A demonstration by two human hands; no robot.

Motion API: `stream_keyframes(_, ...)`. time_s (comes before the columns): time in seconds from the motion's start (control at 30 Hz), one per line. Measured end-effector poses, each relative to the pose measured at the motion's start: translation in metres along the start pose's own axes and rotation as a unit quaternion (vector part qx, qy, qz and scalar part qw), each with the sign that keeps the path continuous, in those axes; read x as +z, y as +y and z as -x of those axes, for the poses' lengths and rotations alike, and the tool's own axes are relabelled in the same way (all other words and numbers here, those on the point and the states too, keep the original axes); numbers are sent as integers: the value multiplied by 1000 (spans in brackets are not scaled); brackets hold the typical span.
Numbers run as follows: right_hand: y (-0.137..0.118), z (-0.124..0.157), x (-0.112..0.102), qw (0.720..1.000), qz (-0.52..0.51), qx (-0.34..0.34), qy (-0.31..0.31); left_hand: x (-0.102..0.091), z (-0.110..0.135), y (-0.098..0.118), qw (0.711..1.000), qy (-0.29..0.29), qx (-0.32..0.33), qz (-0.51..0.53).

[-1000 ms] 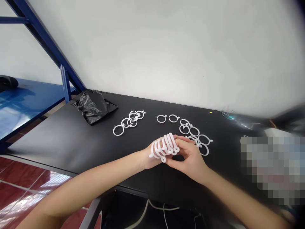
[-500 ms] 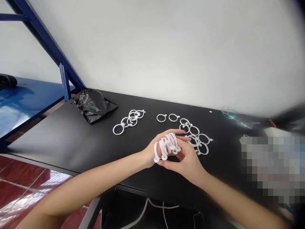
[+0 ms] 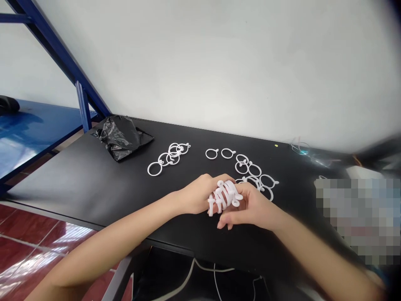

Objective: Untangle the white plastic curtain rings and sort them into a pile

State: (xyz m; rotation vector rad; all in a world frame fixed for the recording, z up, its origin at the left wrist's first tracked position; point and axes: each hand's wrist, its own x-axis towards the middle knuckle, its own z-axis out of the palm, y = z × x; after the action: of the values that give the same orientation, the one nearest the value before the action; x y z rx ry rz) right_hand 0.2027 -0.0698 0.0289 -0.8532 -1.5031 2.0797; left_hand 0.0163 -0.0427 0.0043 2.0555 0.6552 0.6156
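Both hands meet at center frame, slightly below the middle. Bunch of white rings (image 3: 223, 195), each with a small eyelet, sits at the left hand (image 3: 197, 194), around its fingers as far as visible. Left fingers mostly hidden by rings and other hand; can't tell if open or closed. Right hand (image 3: 257, 207) curls in from the right against the bunch, thumb apart below it; can't tell how firmly it grips.

More white rings lie on the black table (image 3: 94, 184): an overlapping cluster (image 3: 174, 152) left of center, two singles just right of center, another cluster (image 3: 250, 163) farther right, partly behind the right hand. Crumpled black plastic bag (image 3: 122, 136) left of the rings. Blue frame (image 3: 59, 52) upper left, red tiled floor (image 3: 25, 259) lower left.
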Motion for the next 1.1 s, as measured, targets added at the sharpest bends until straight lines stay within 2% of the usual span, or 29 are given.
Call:
stream_keyframes(0.07,-1,1,-1,999,-28,-4,-28,2,0,2,996,5,5,90)
stream_keyframes(0.13,0,1,0,998,-56,-4,-20,5,0,3,993,12,1,116)
stream_keyframes(0.33,5,-4,5,995,-88,45,24,5,0,-1,999,-11,-6,-43)
stream_keyframes(0.47,5,-3,9,998,-36,29,40,2,-1,1,992,-29,-23,-117)
stream_keyframes(0.57,6,-3,12,996,-7,18,84,2,-2,2,983,-36,-37,-177)
stream_keyframes(0.67,10,-7,15,992,-13,23,121,4,-2,2,966,-22,-23,-257)
stream_keyframes(0.77,14,-9,18,989,-21,47,136,2,-2,1,959,-23,15,-282)
stream_keyframes(0.87,15,-8,20,987,-13,33,154,-3,-1,0,967,-35,33,-250)
stream_keyframes(0.93,12,-6,18,992,-14,3,127,-6,1,0,978,-25,36,-206)
stream_keyframes(1.0,9,-3,13,997,-29,-21,68,-8,2,-1,988,-8,35,-149)
stream_keyframes(1.1,5,-1,4,999,-44,-24,5,-7,3,-2,994,-3,23,-106)
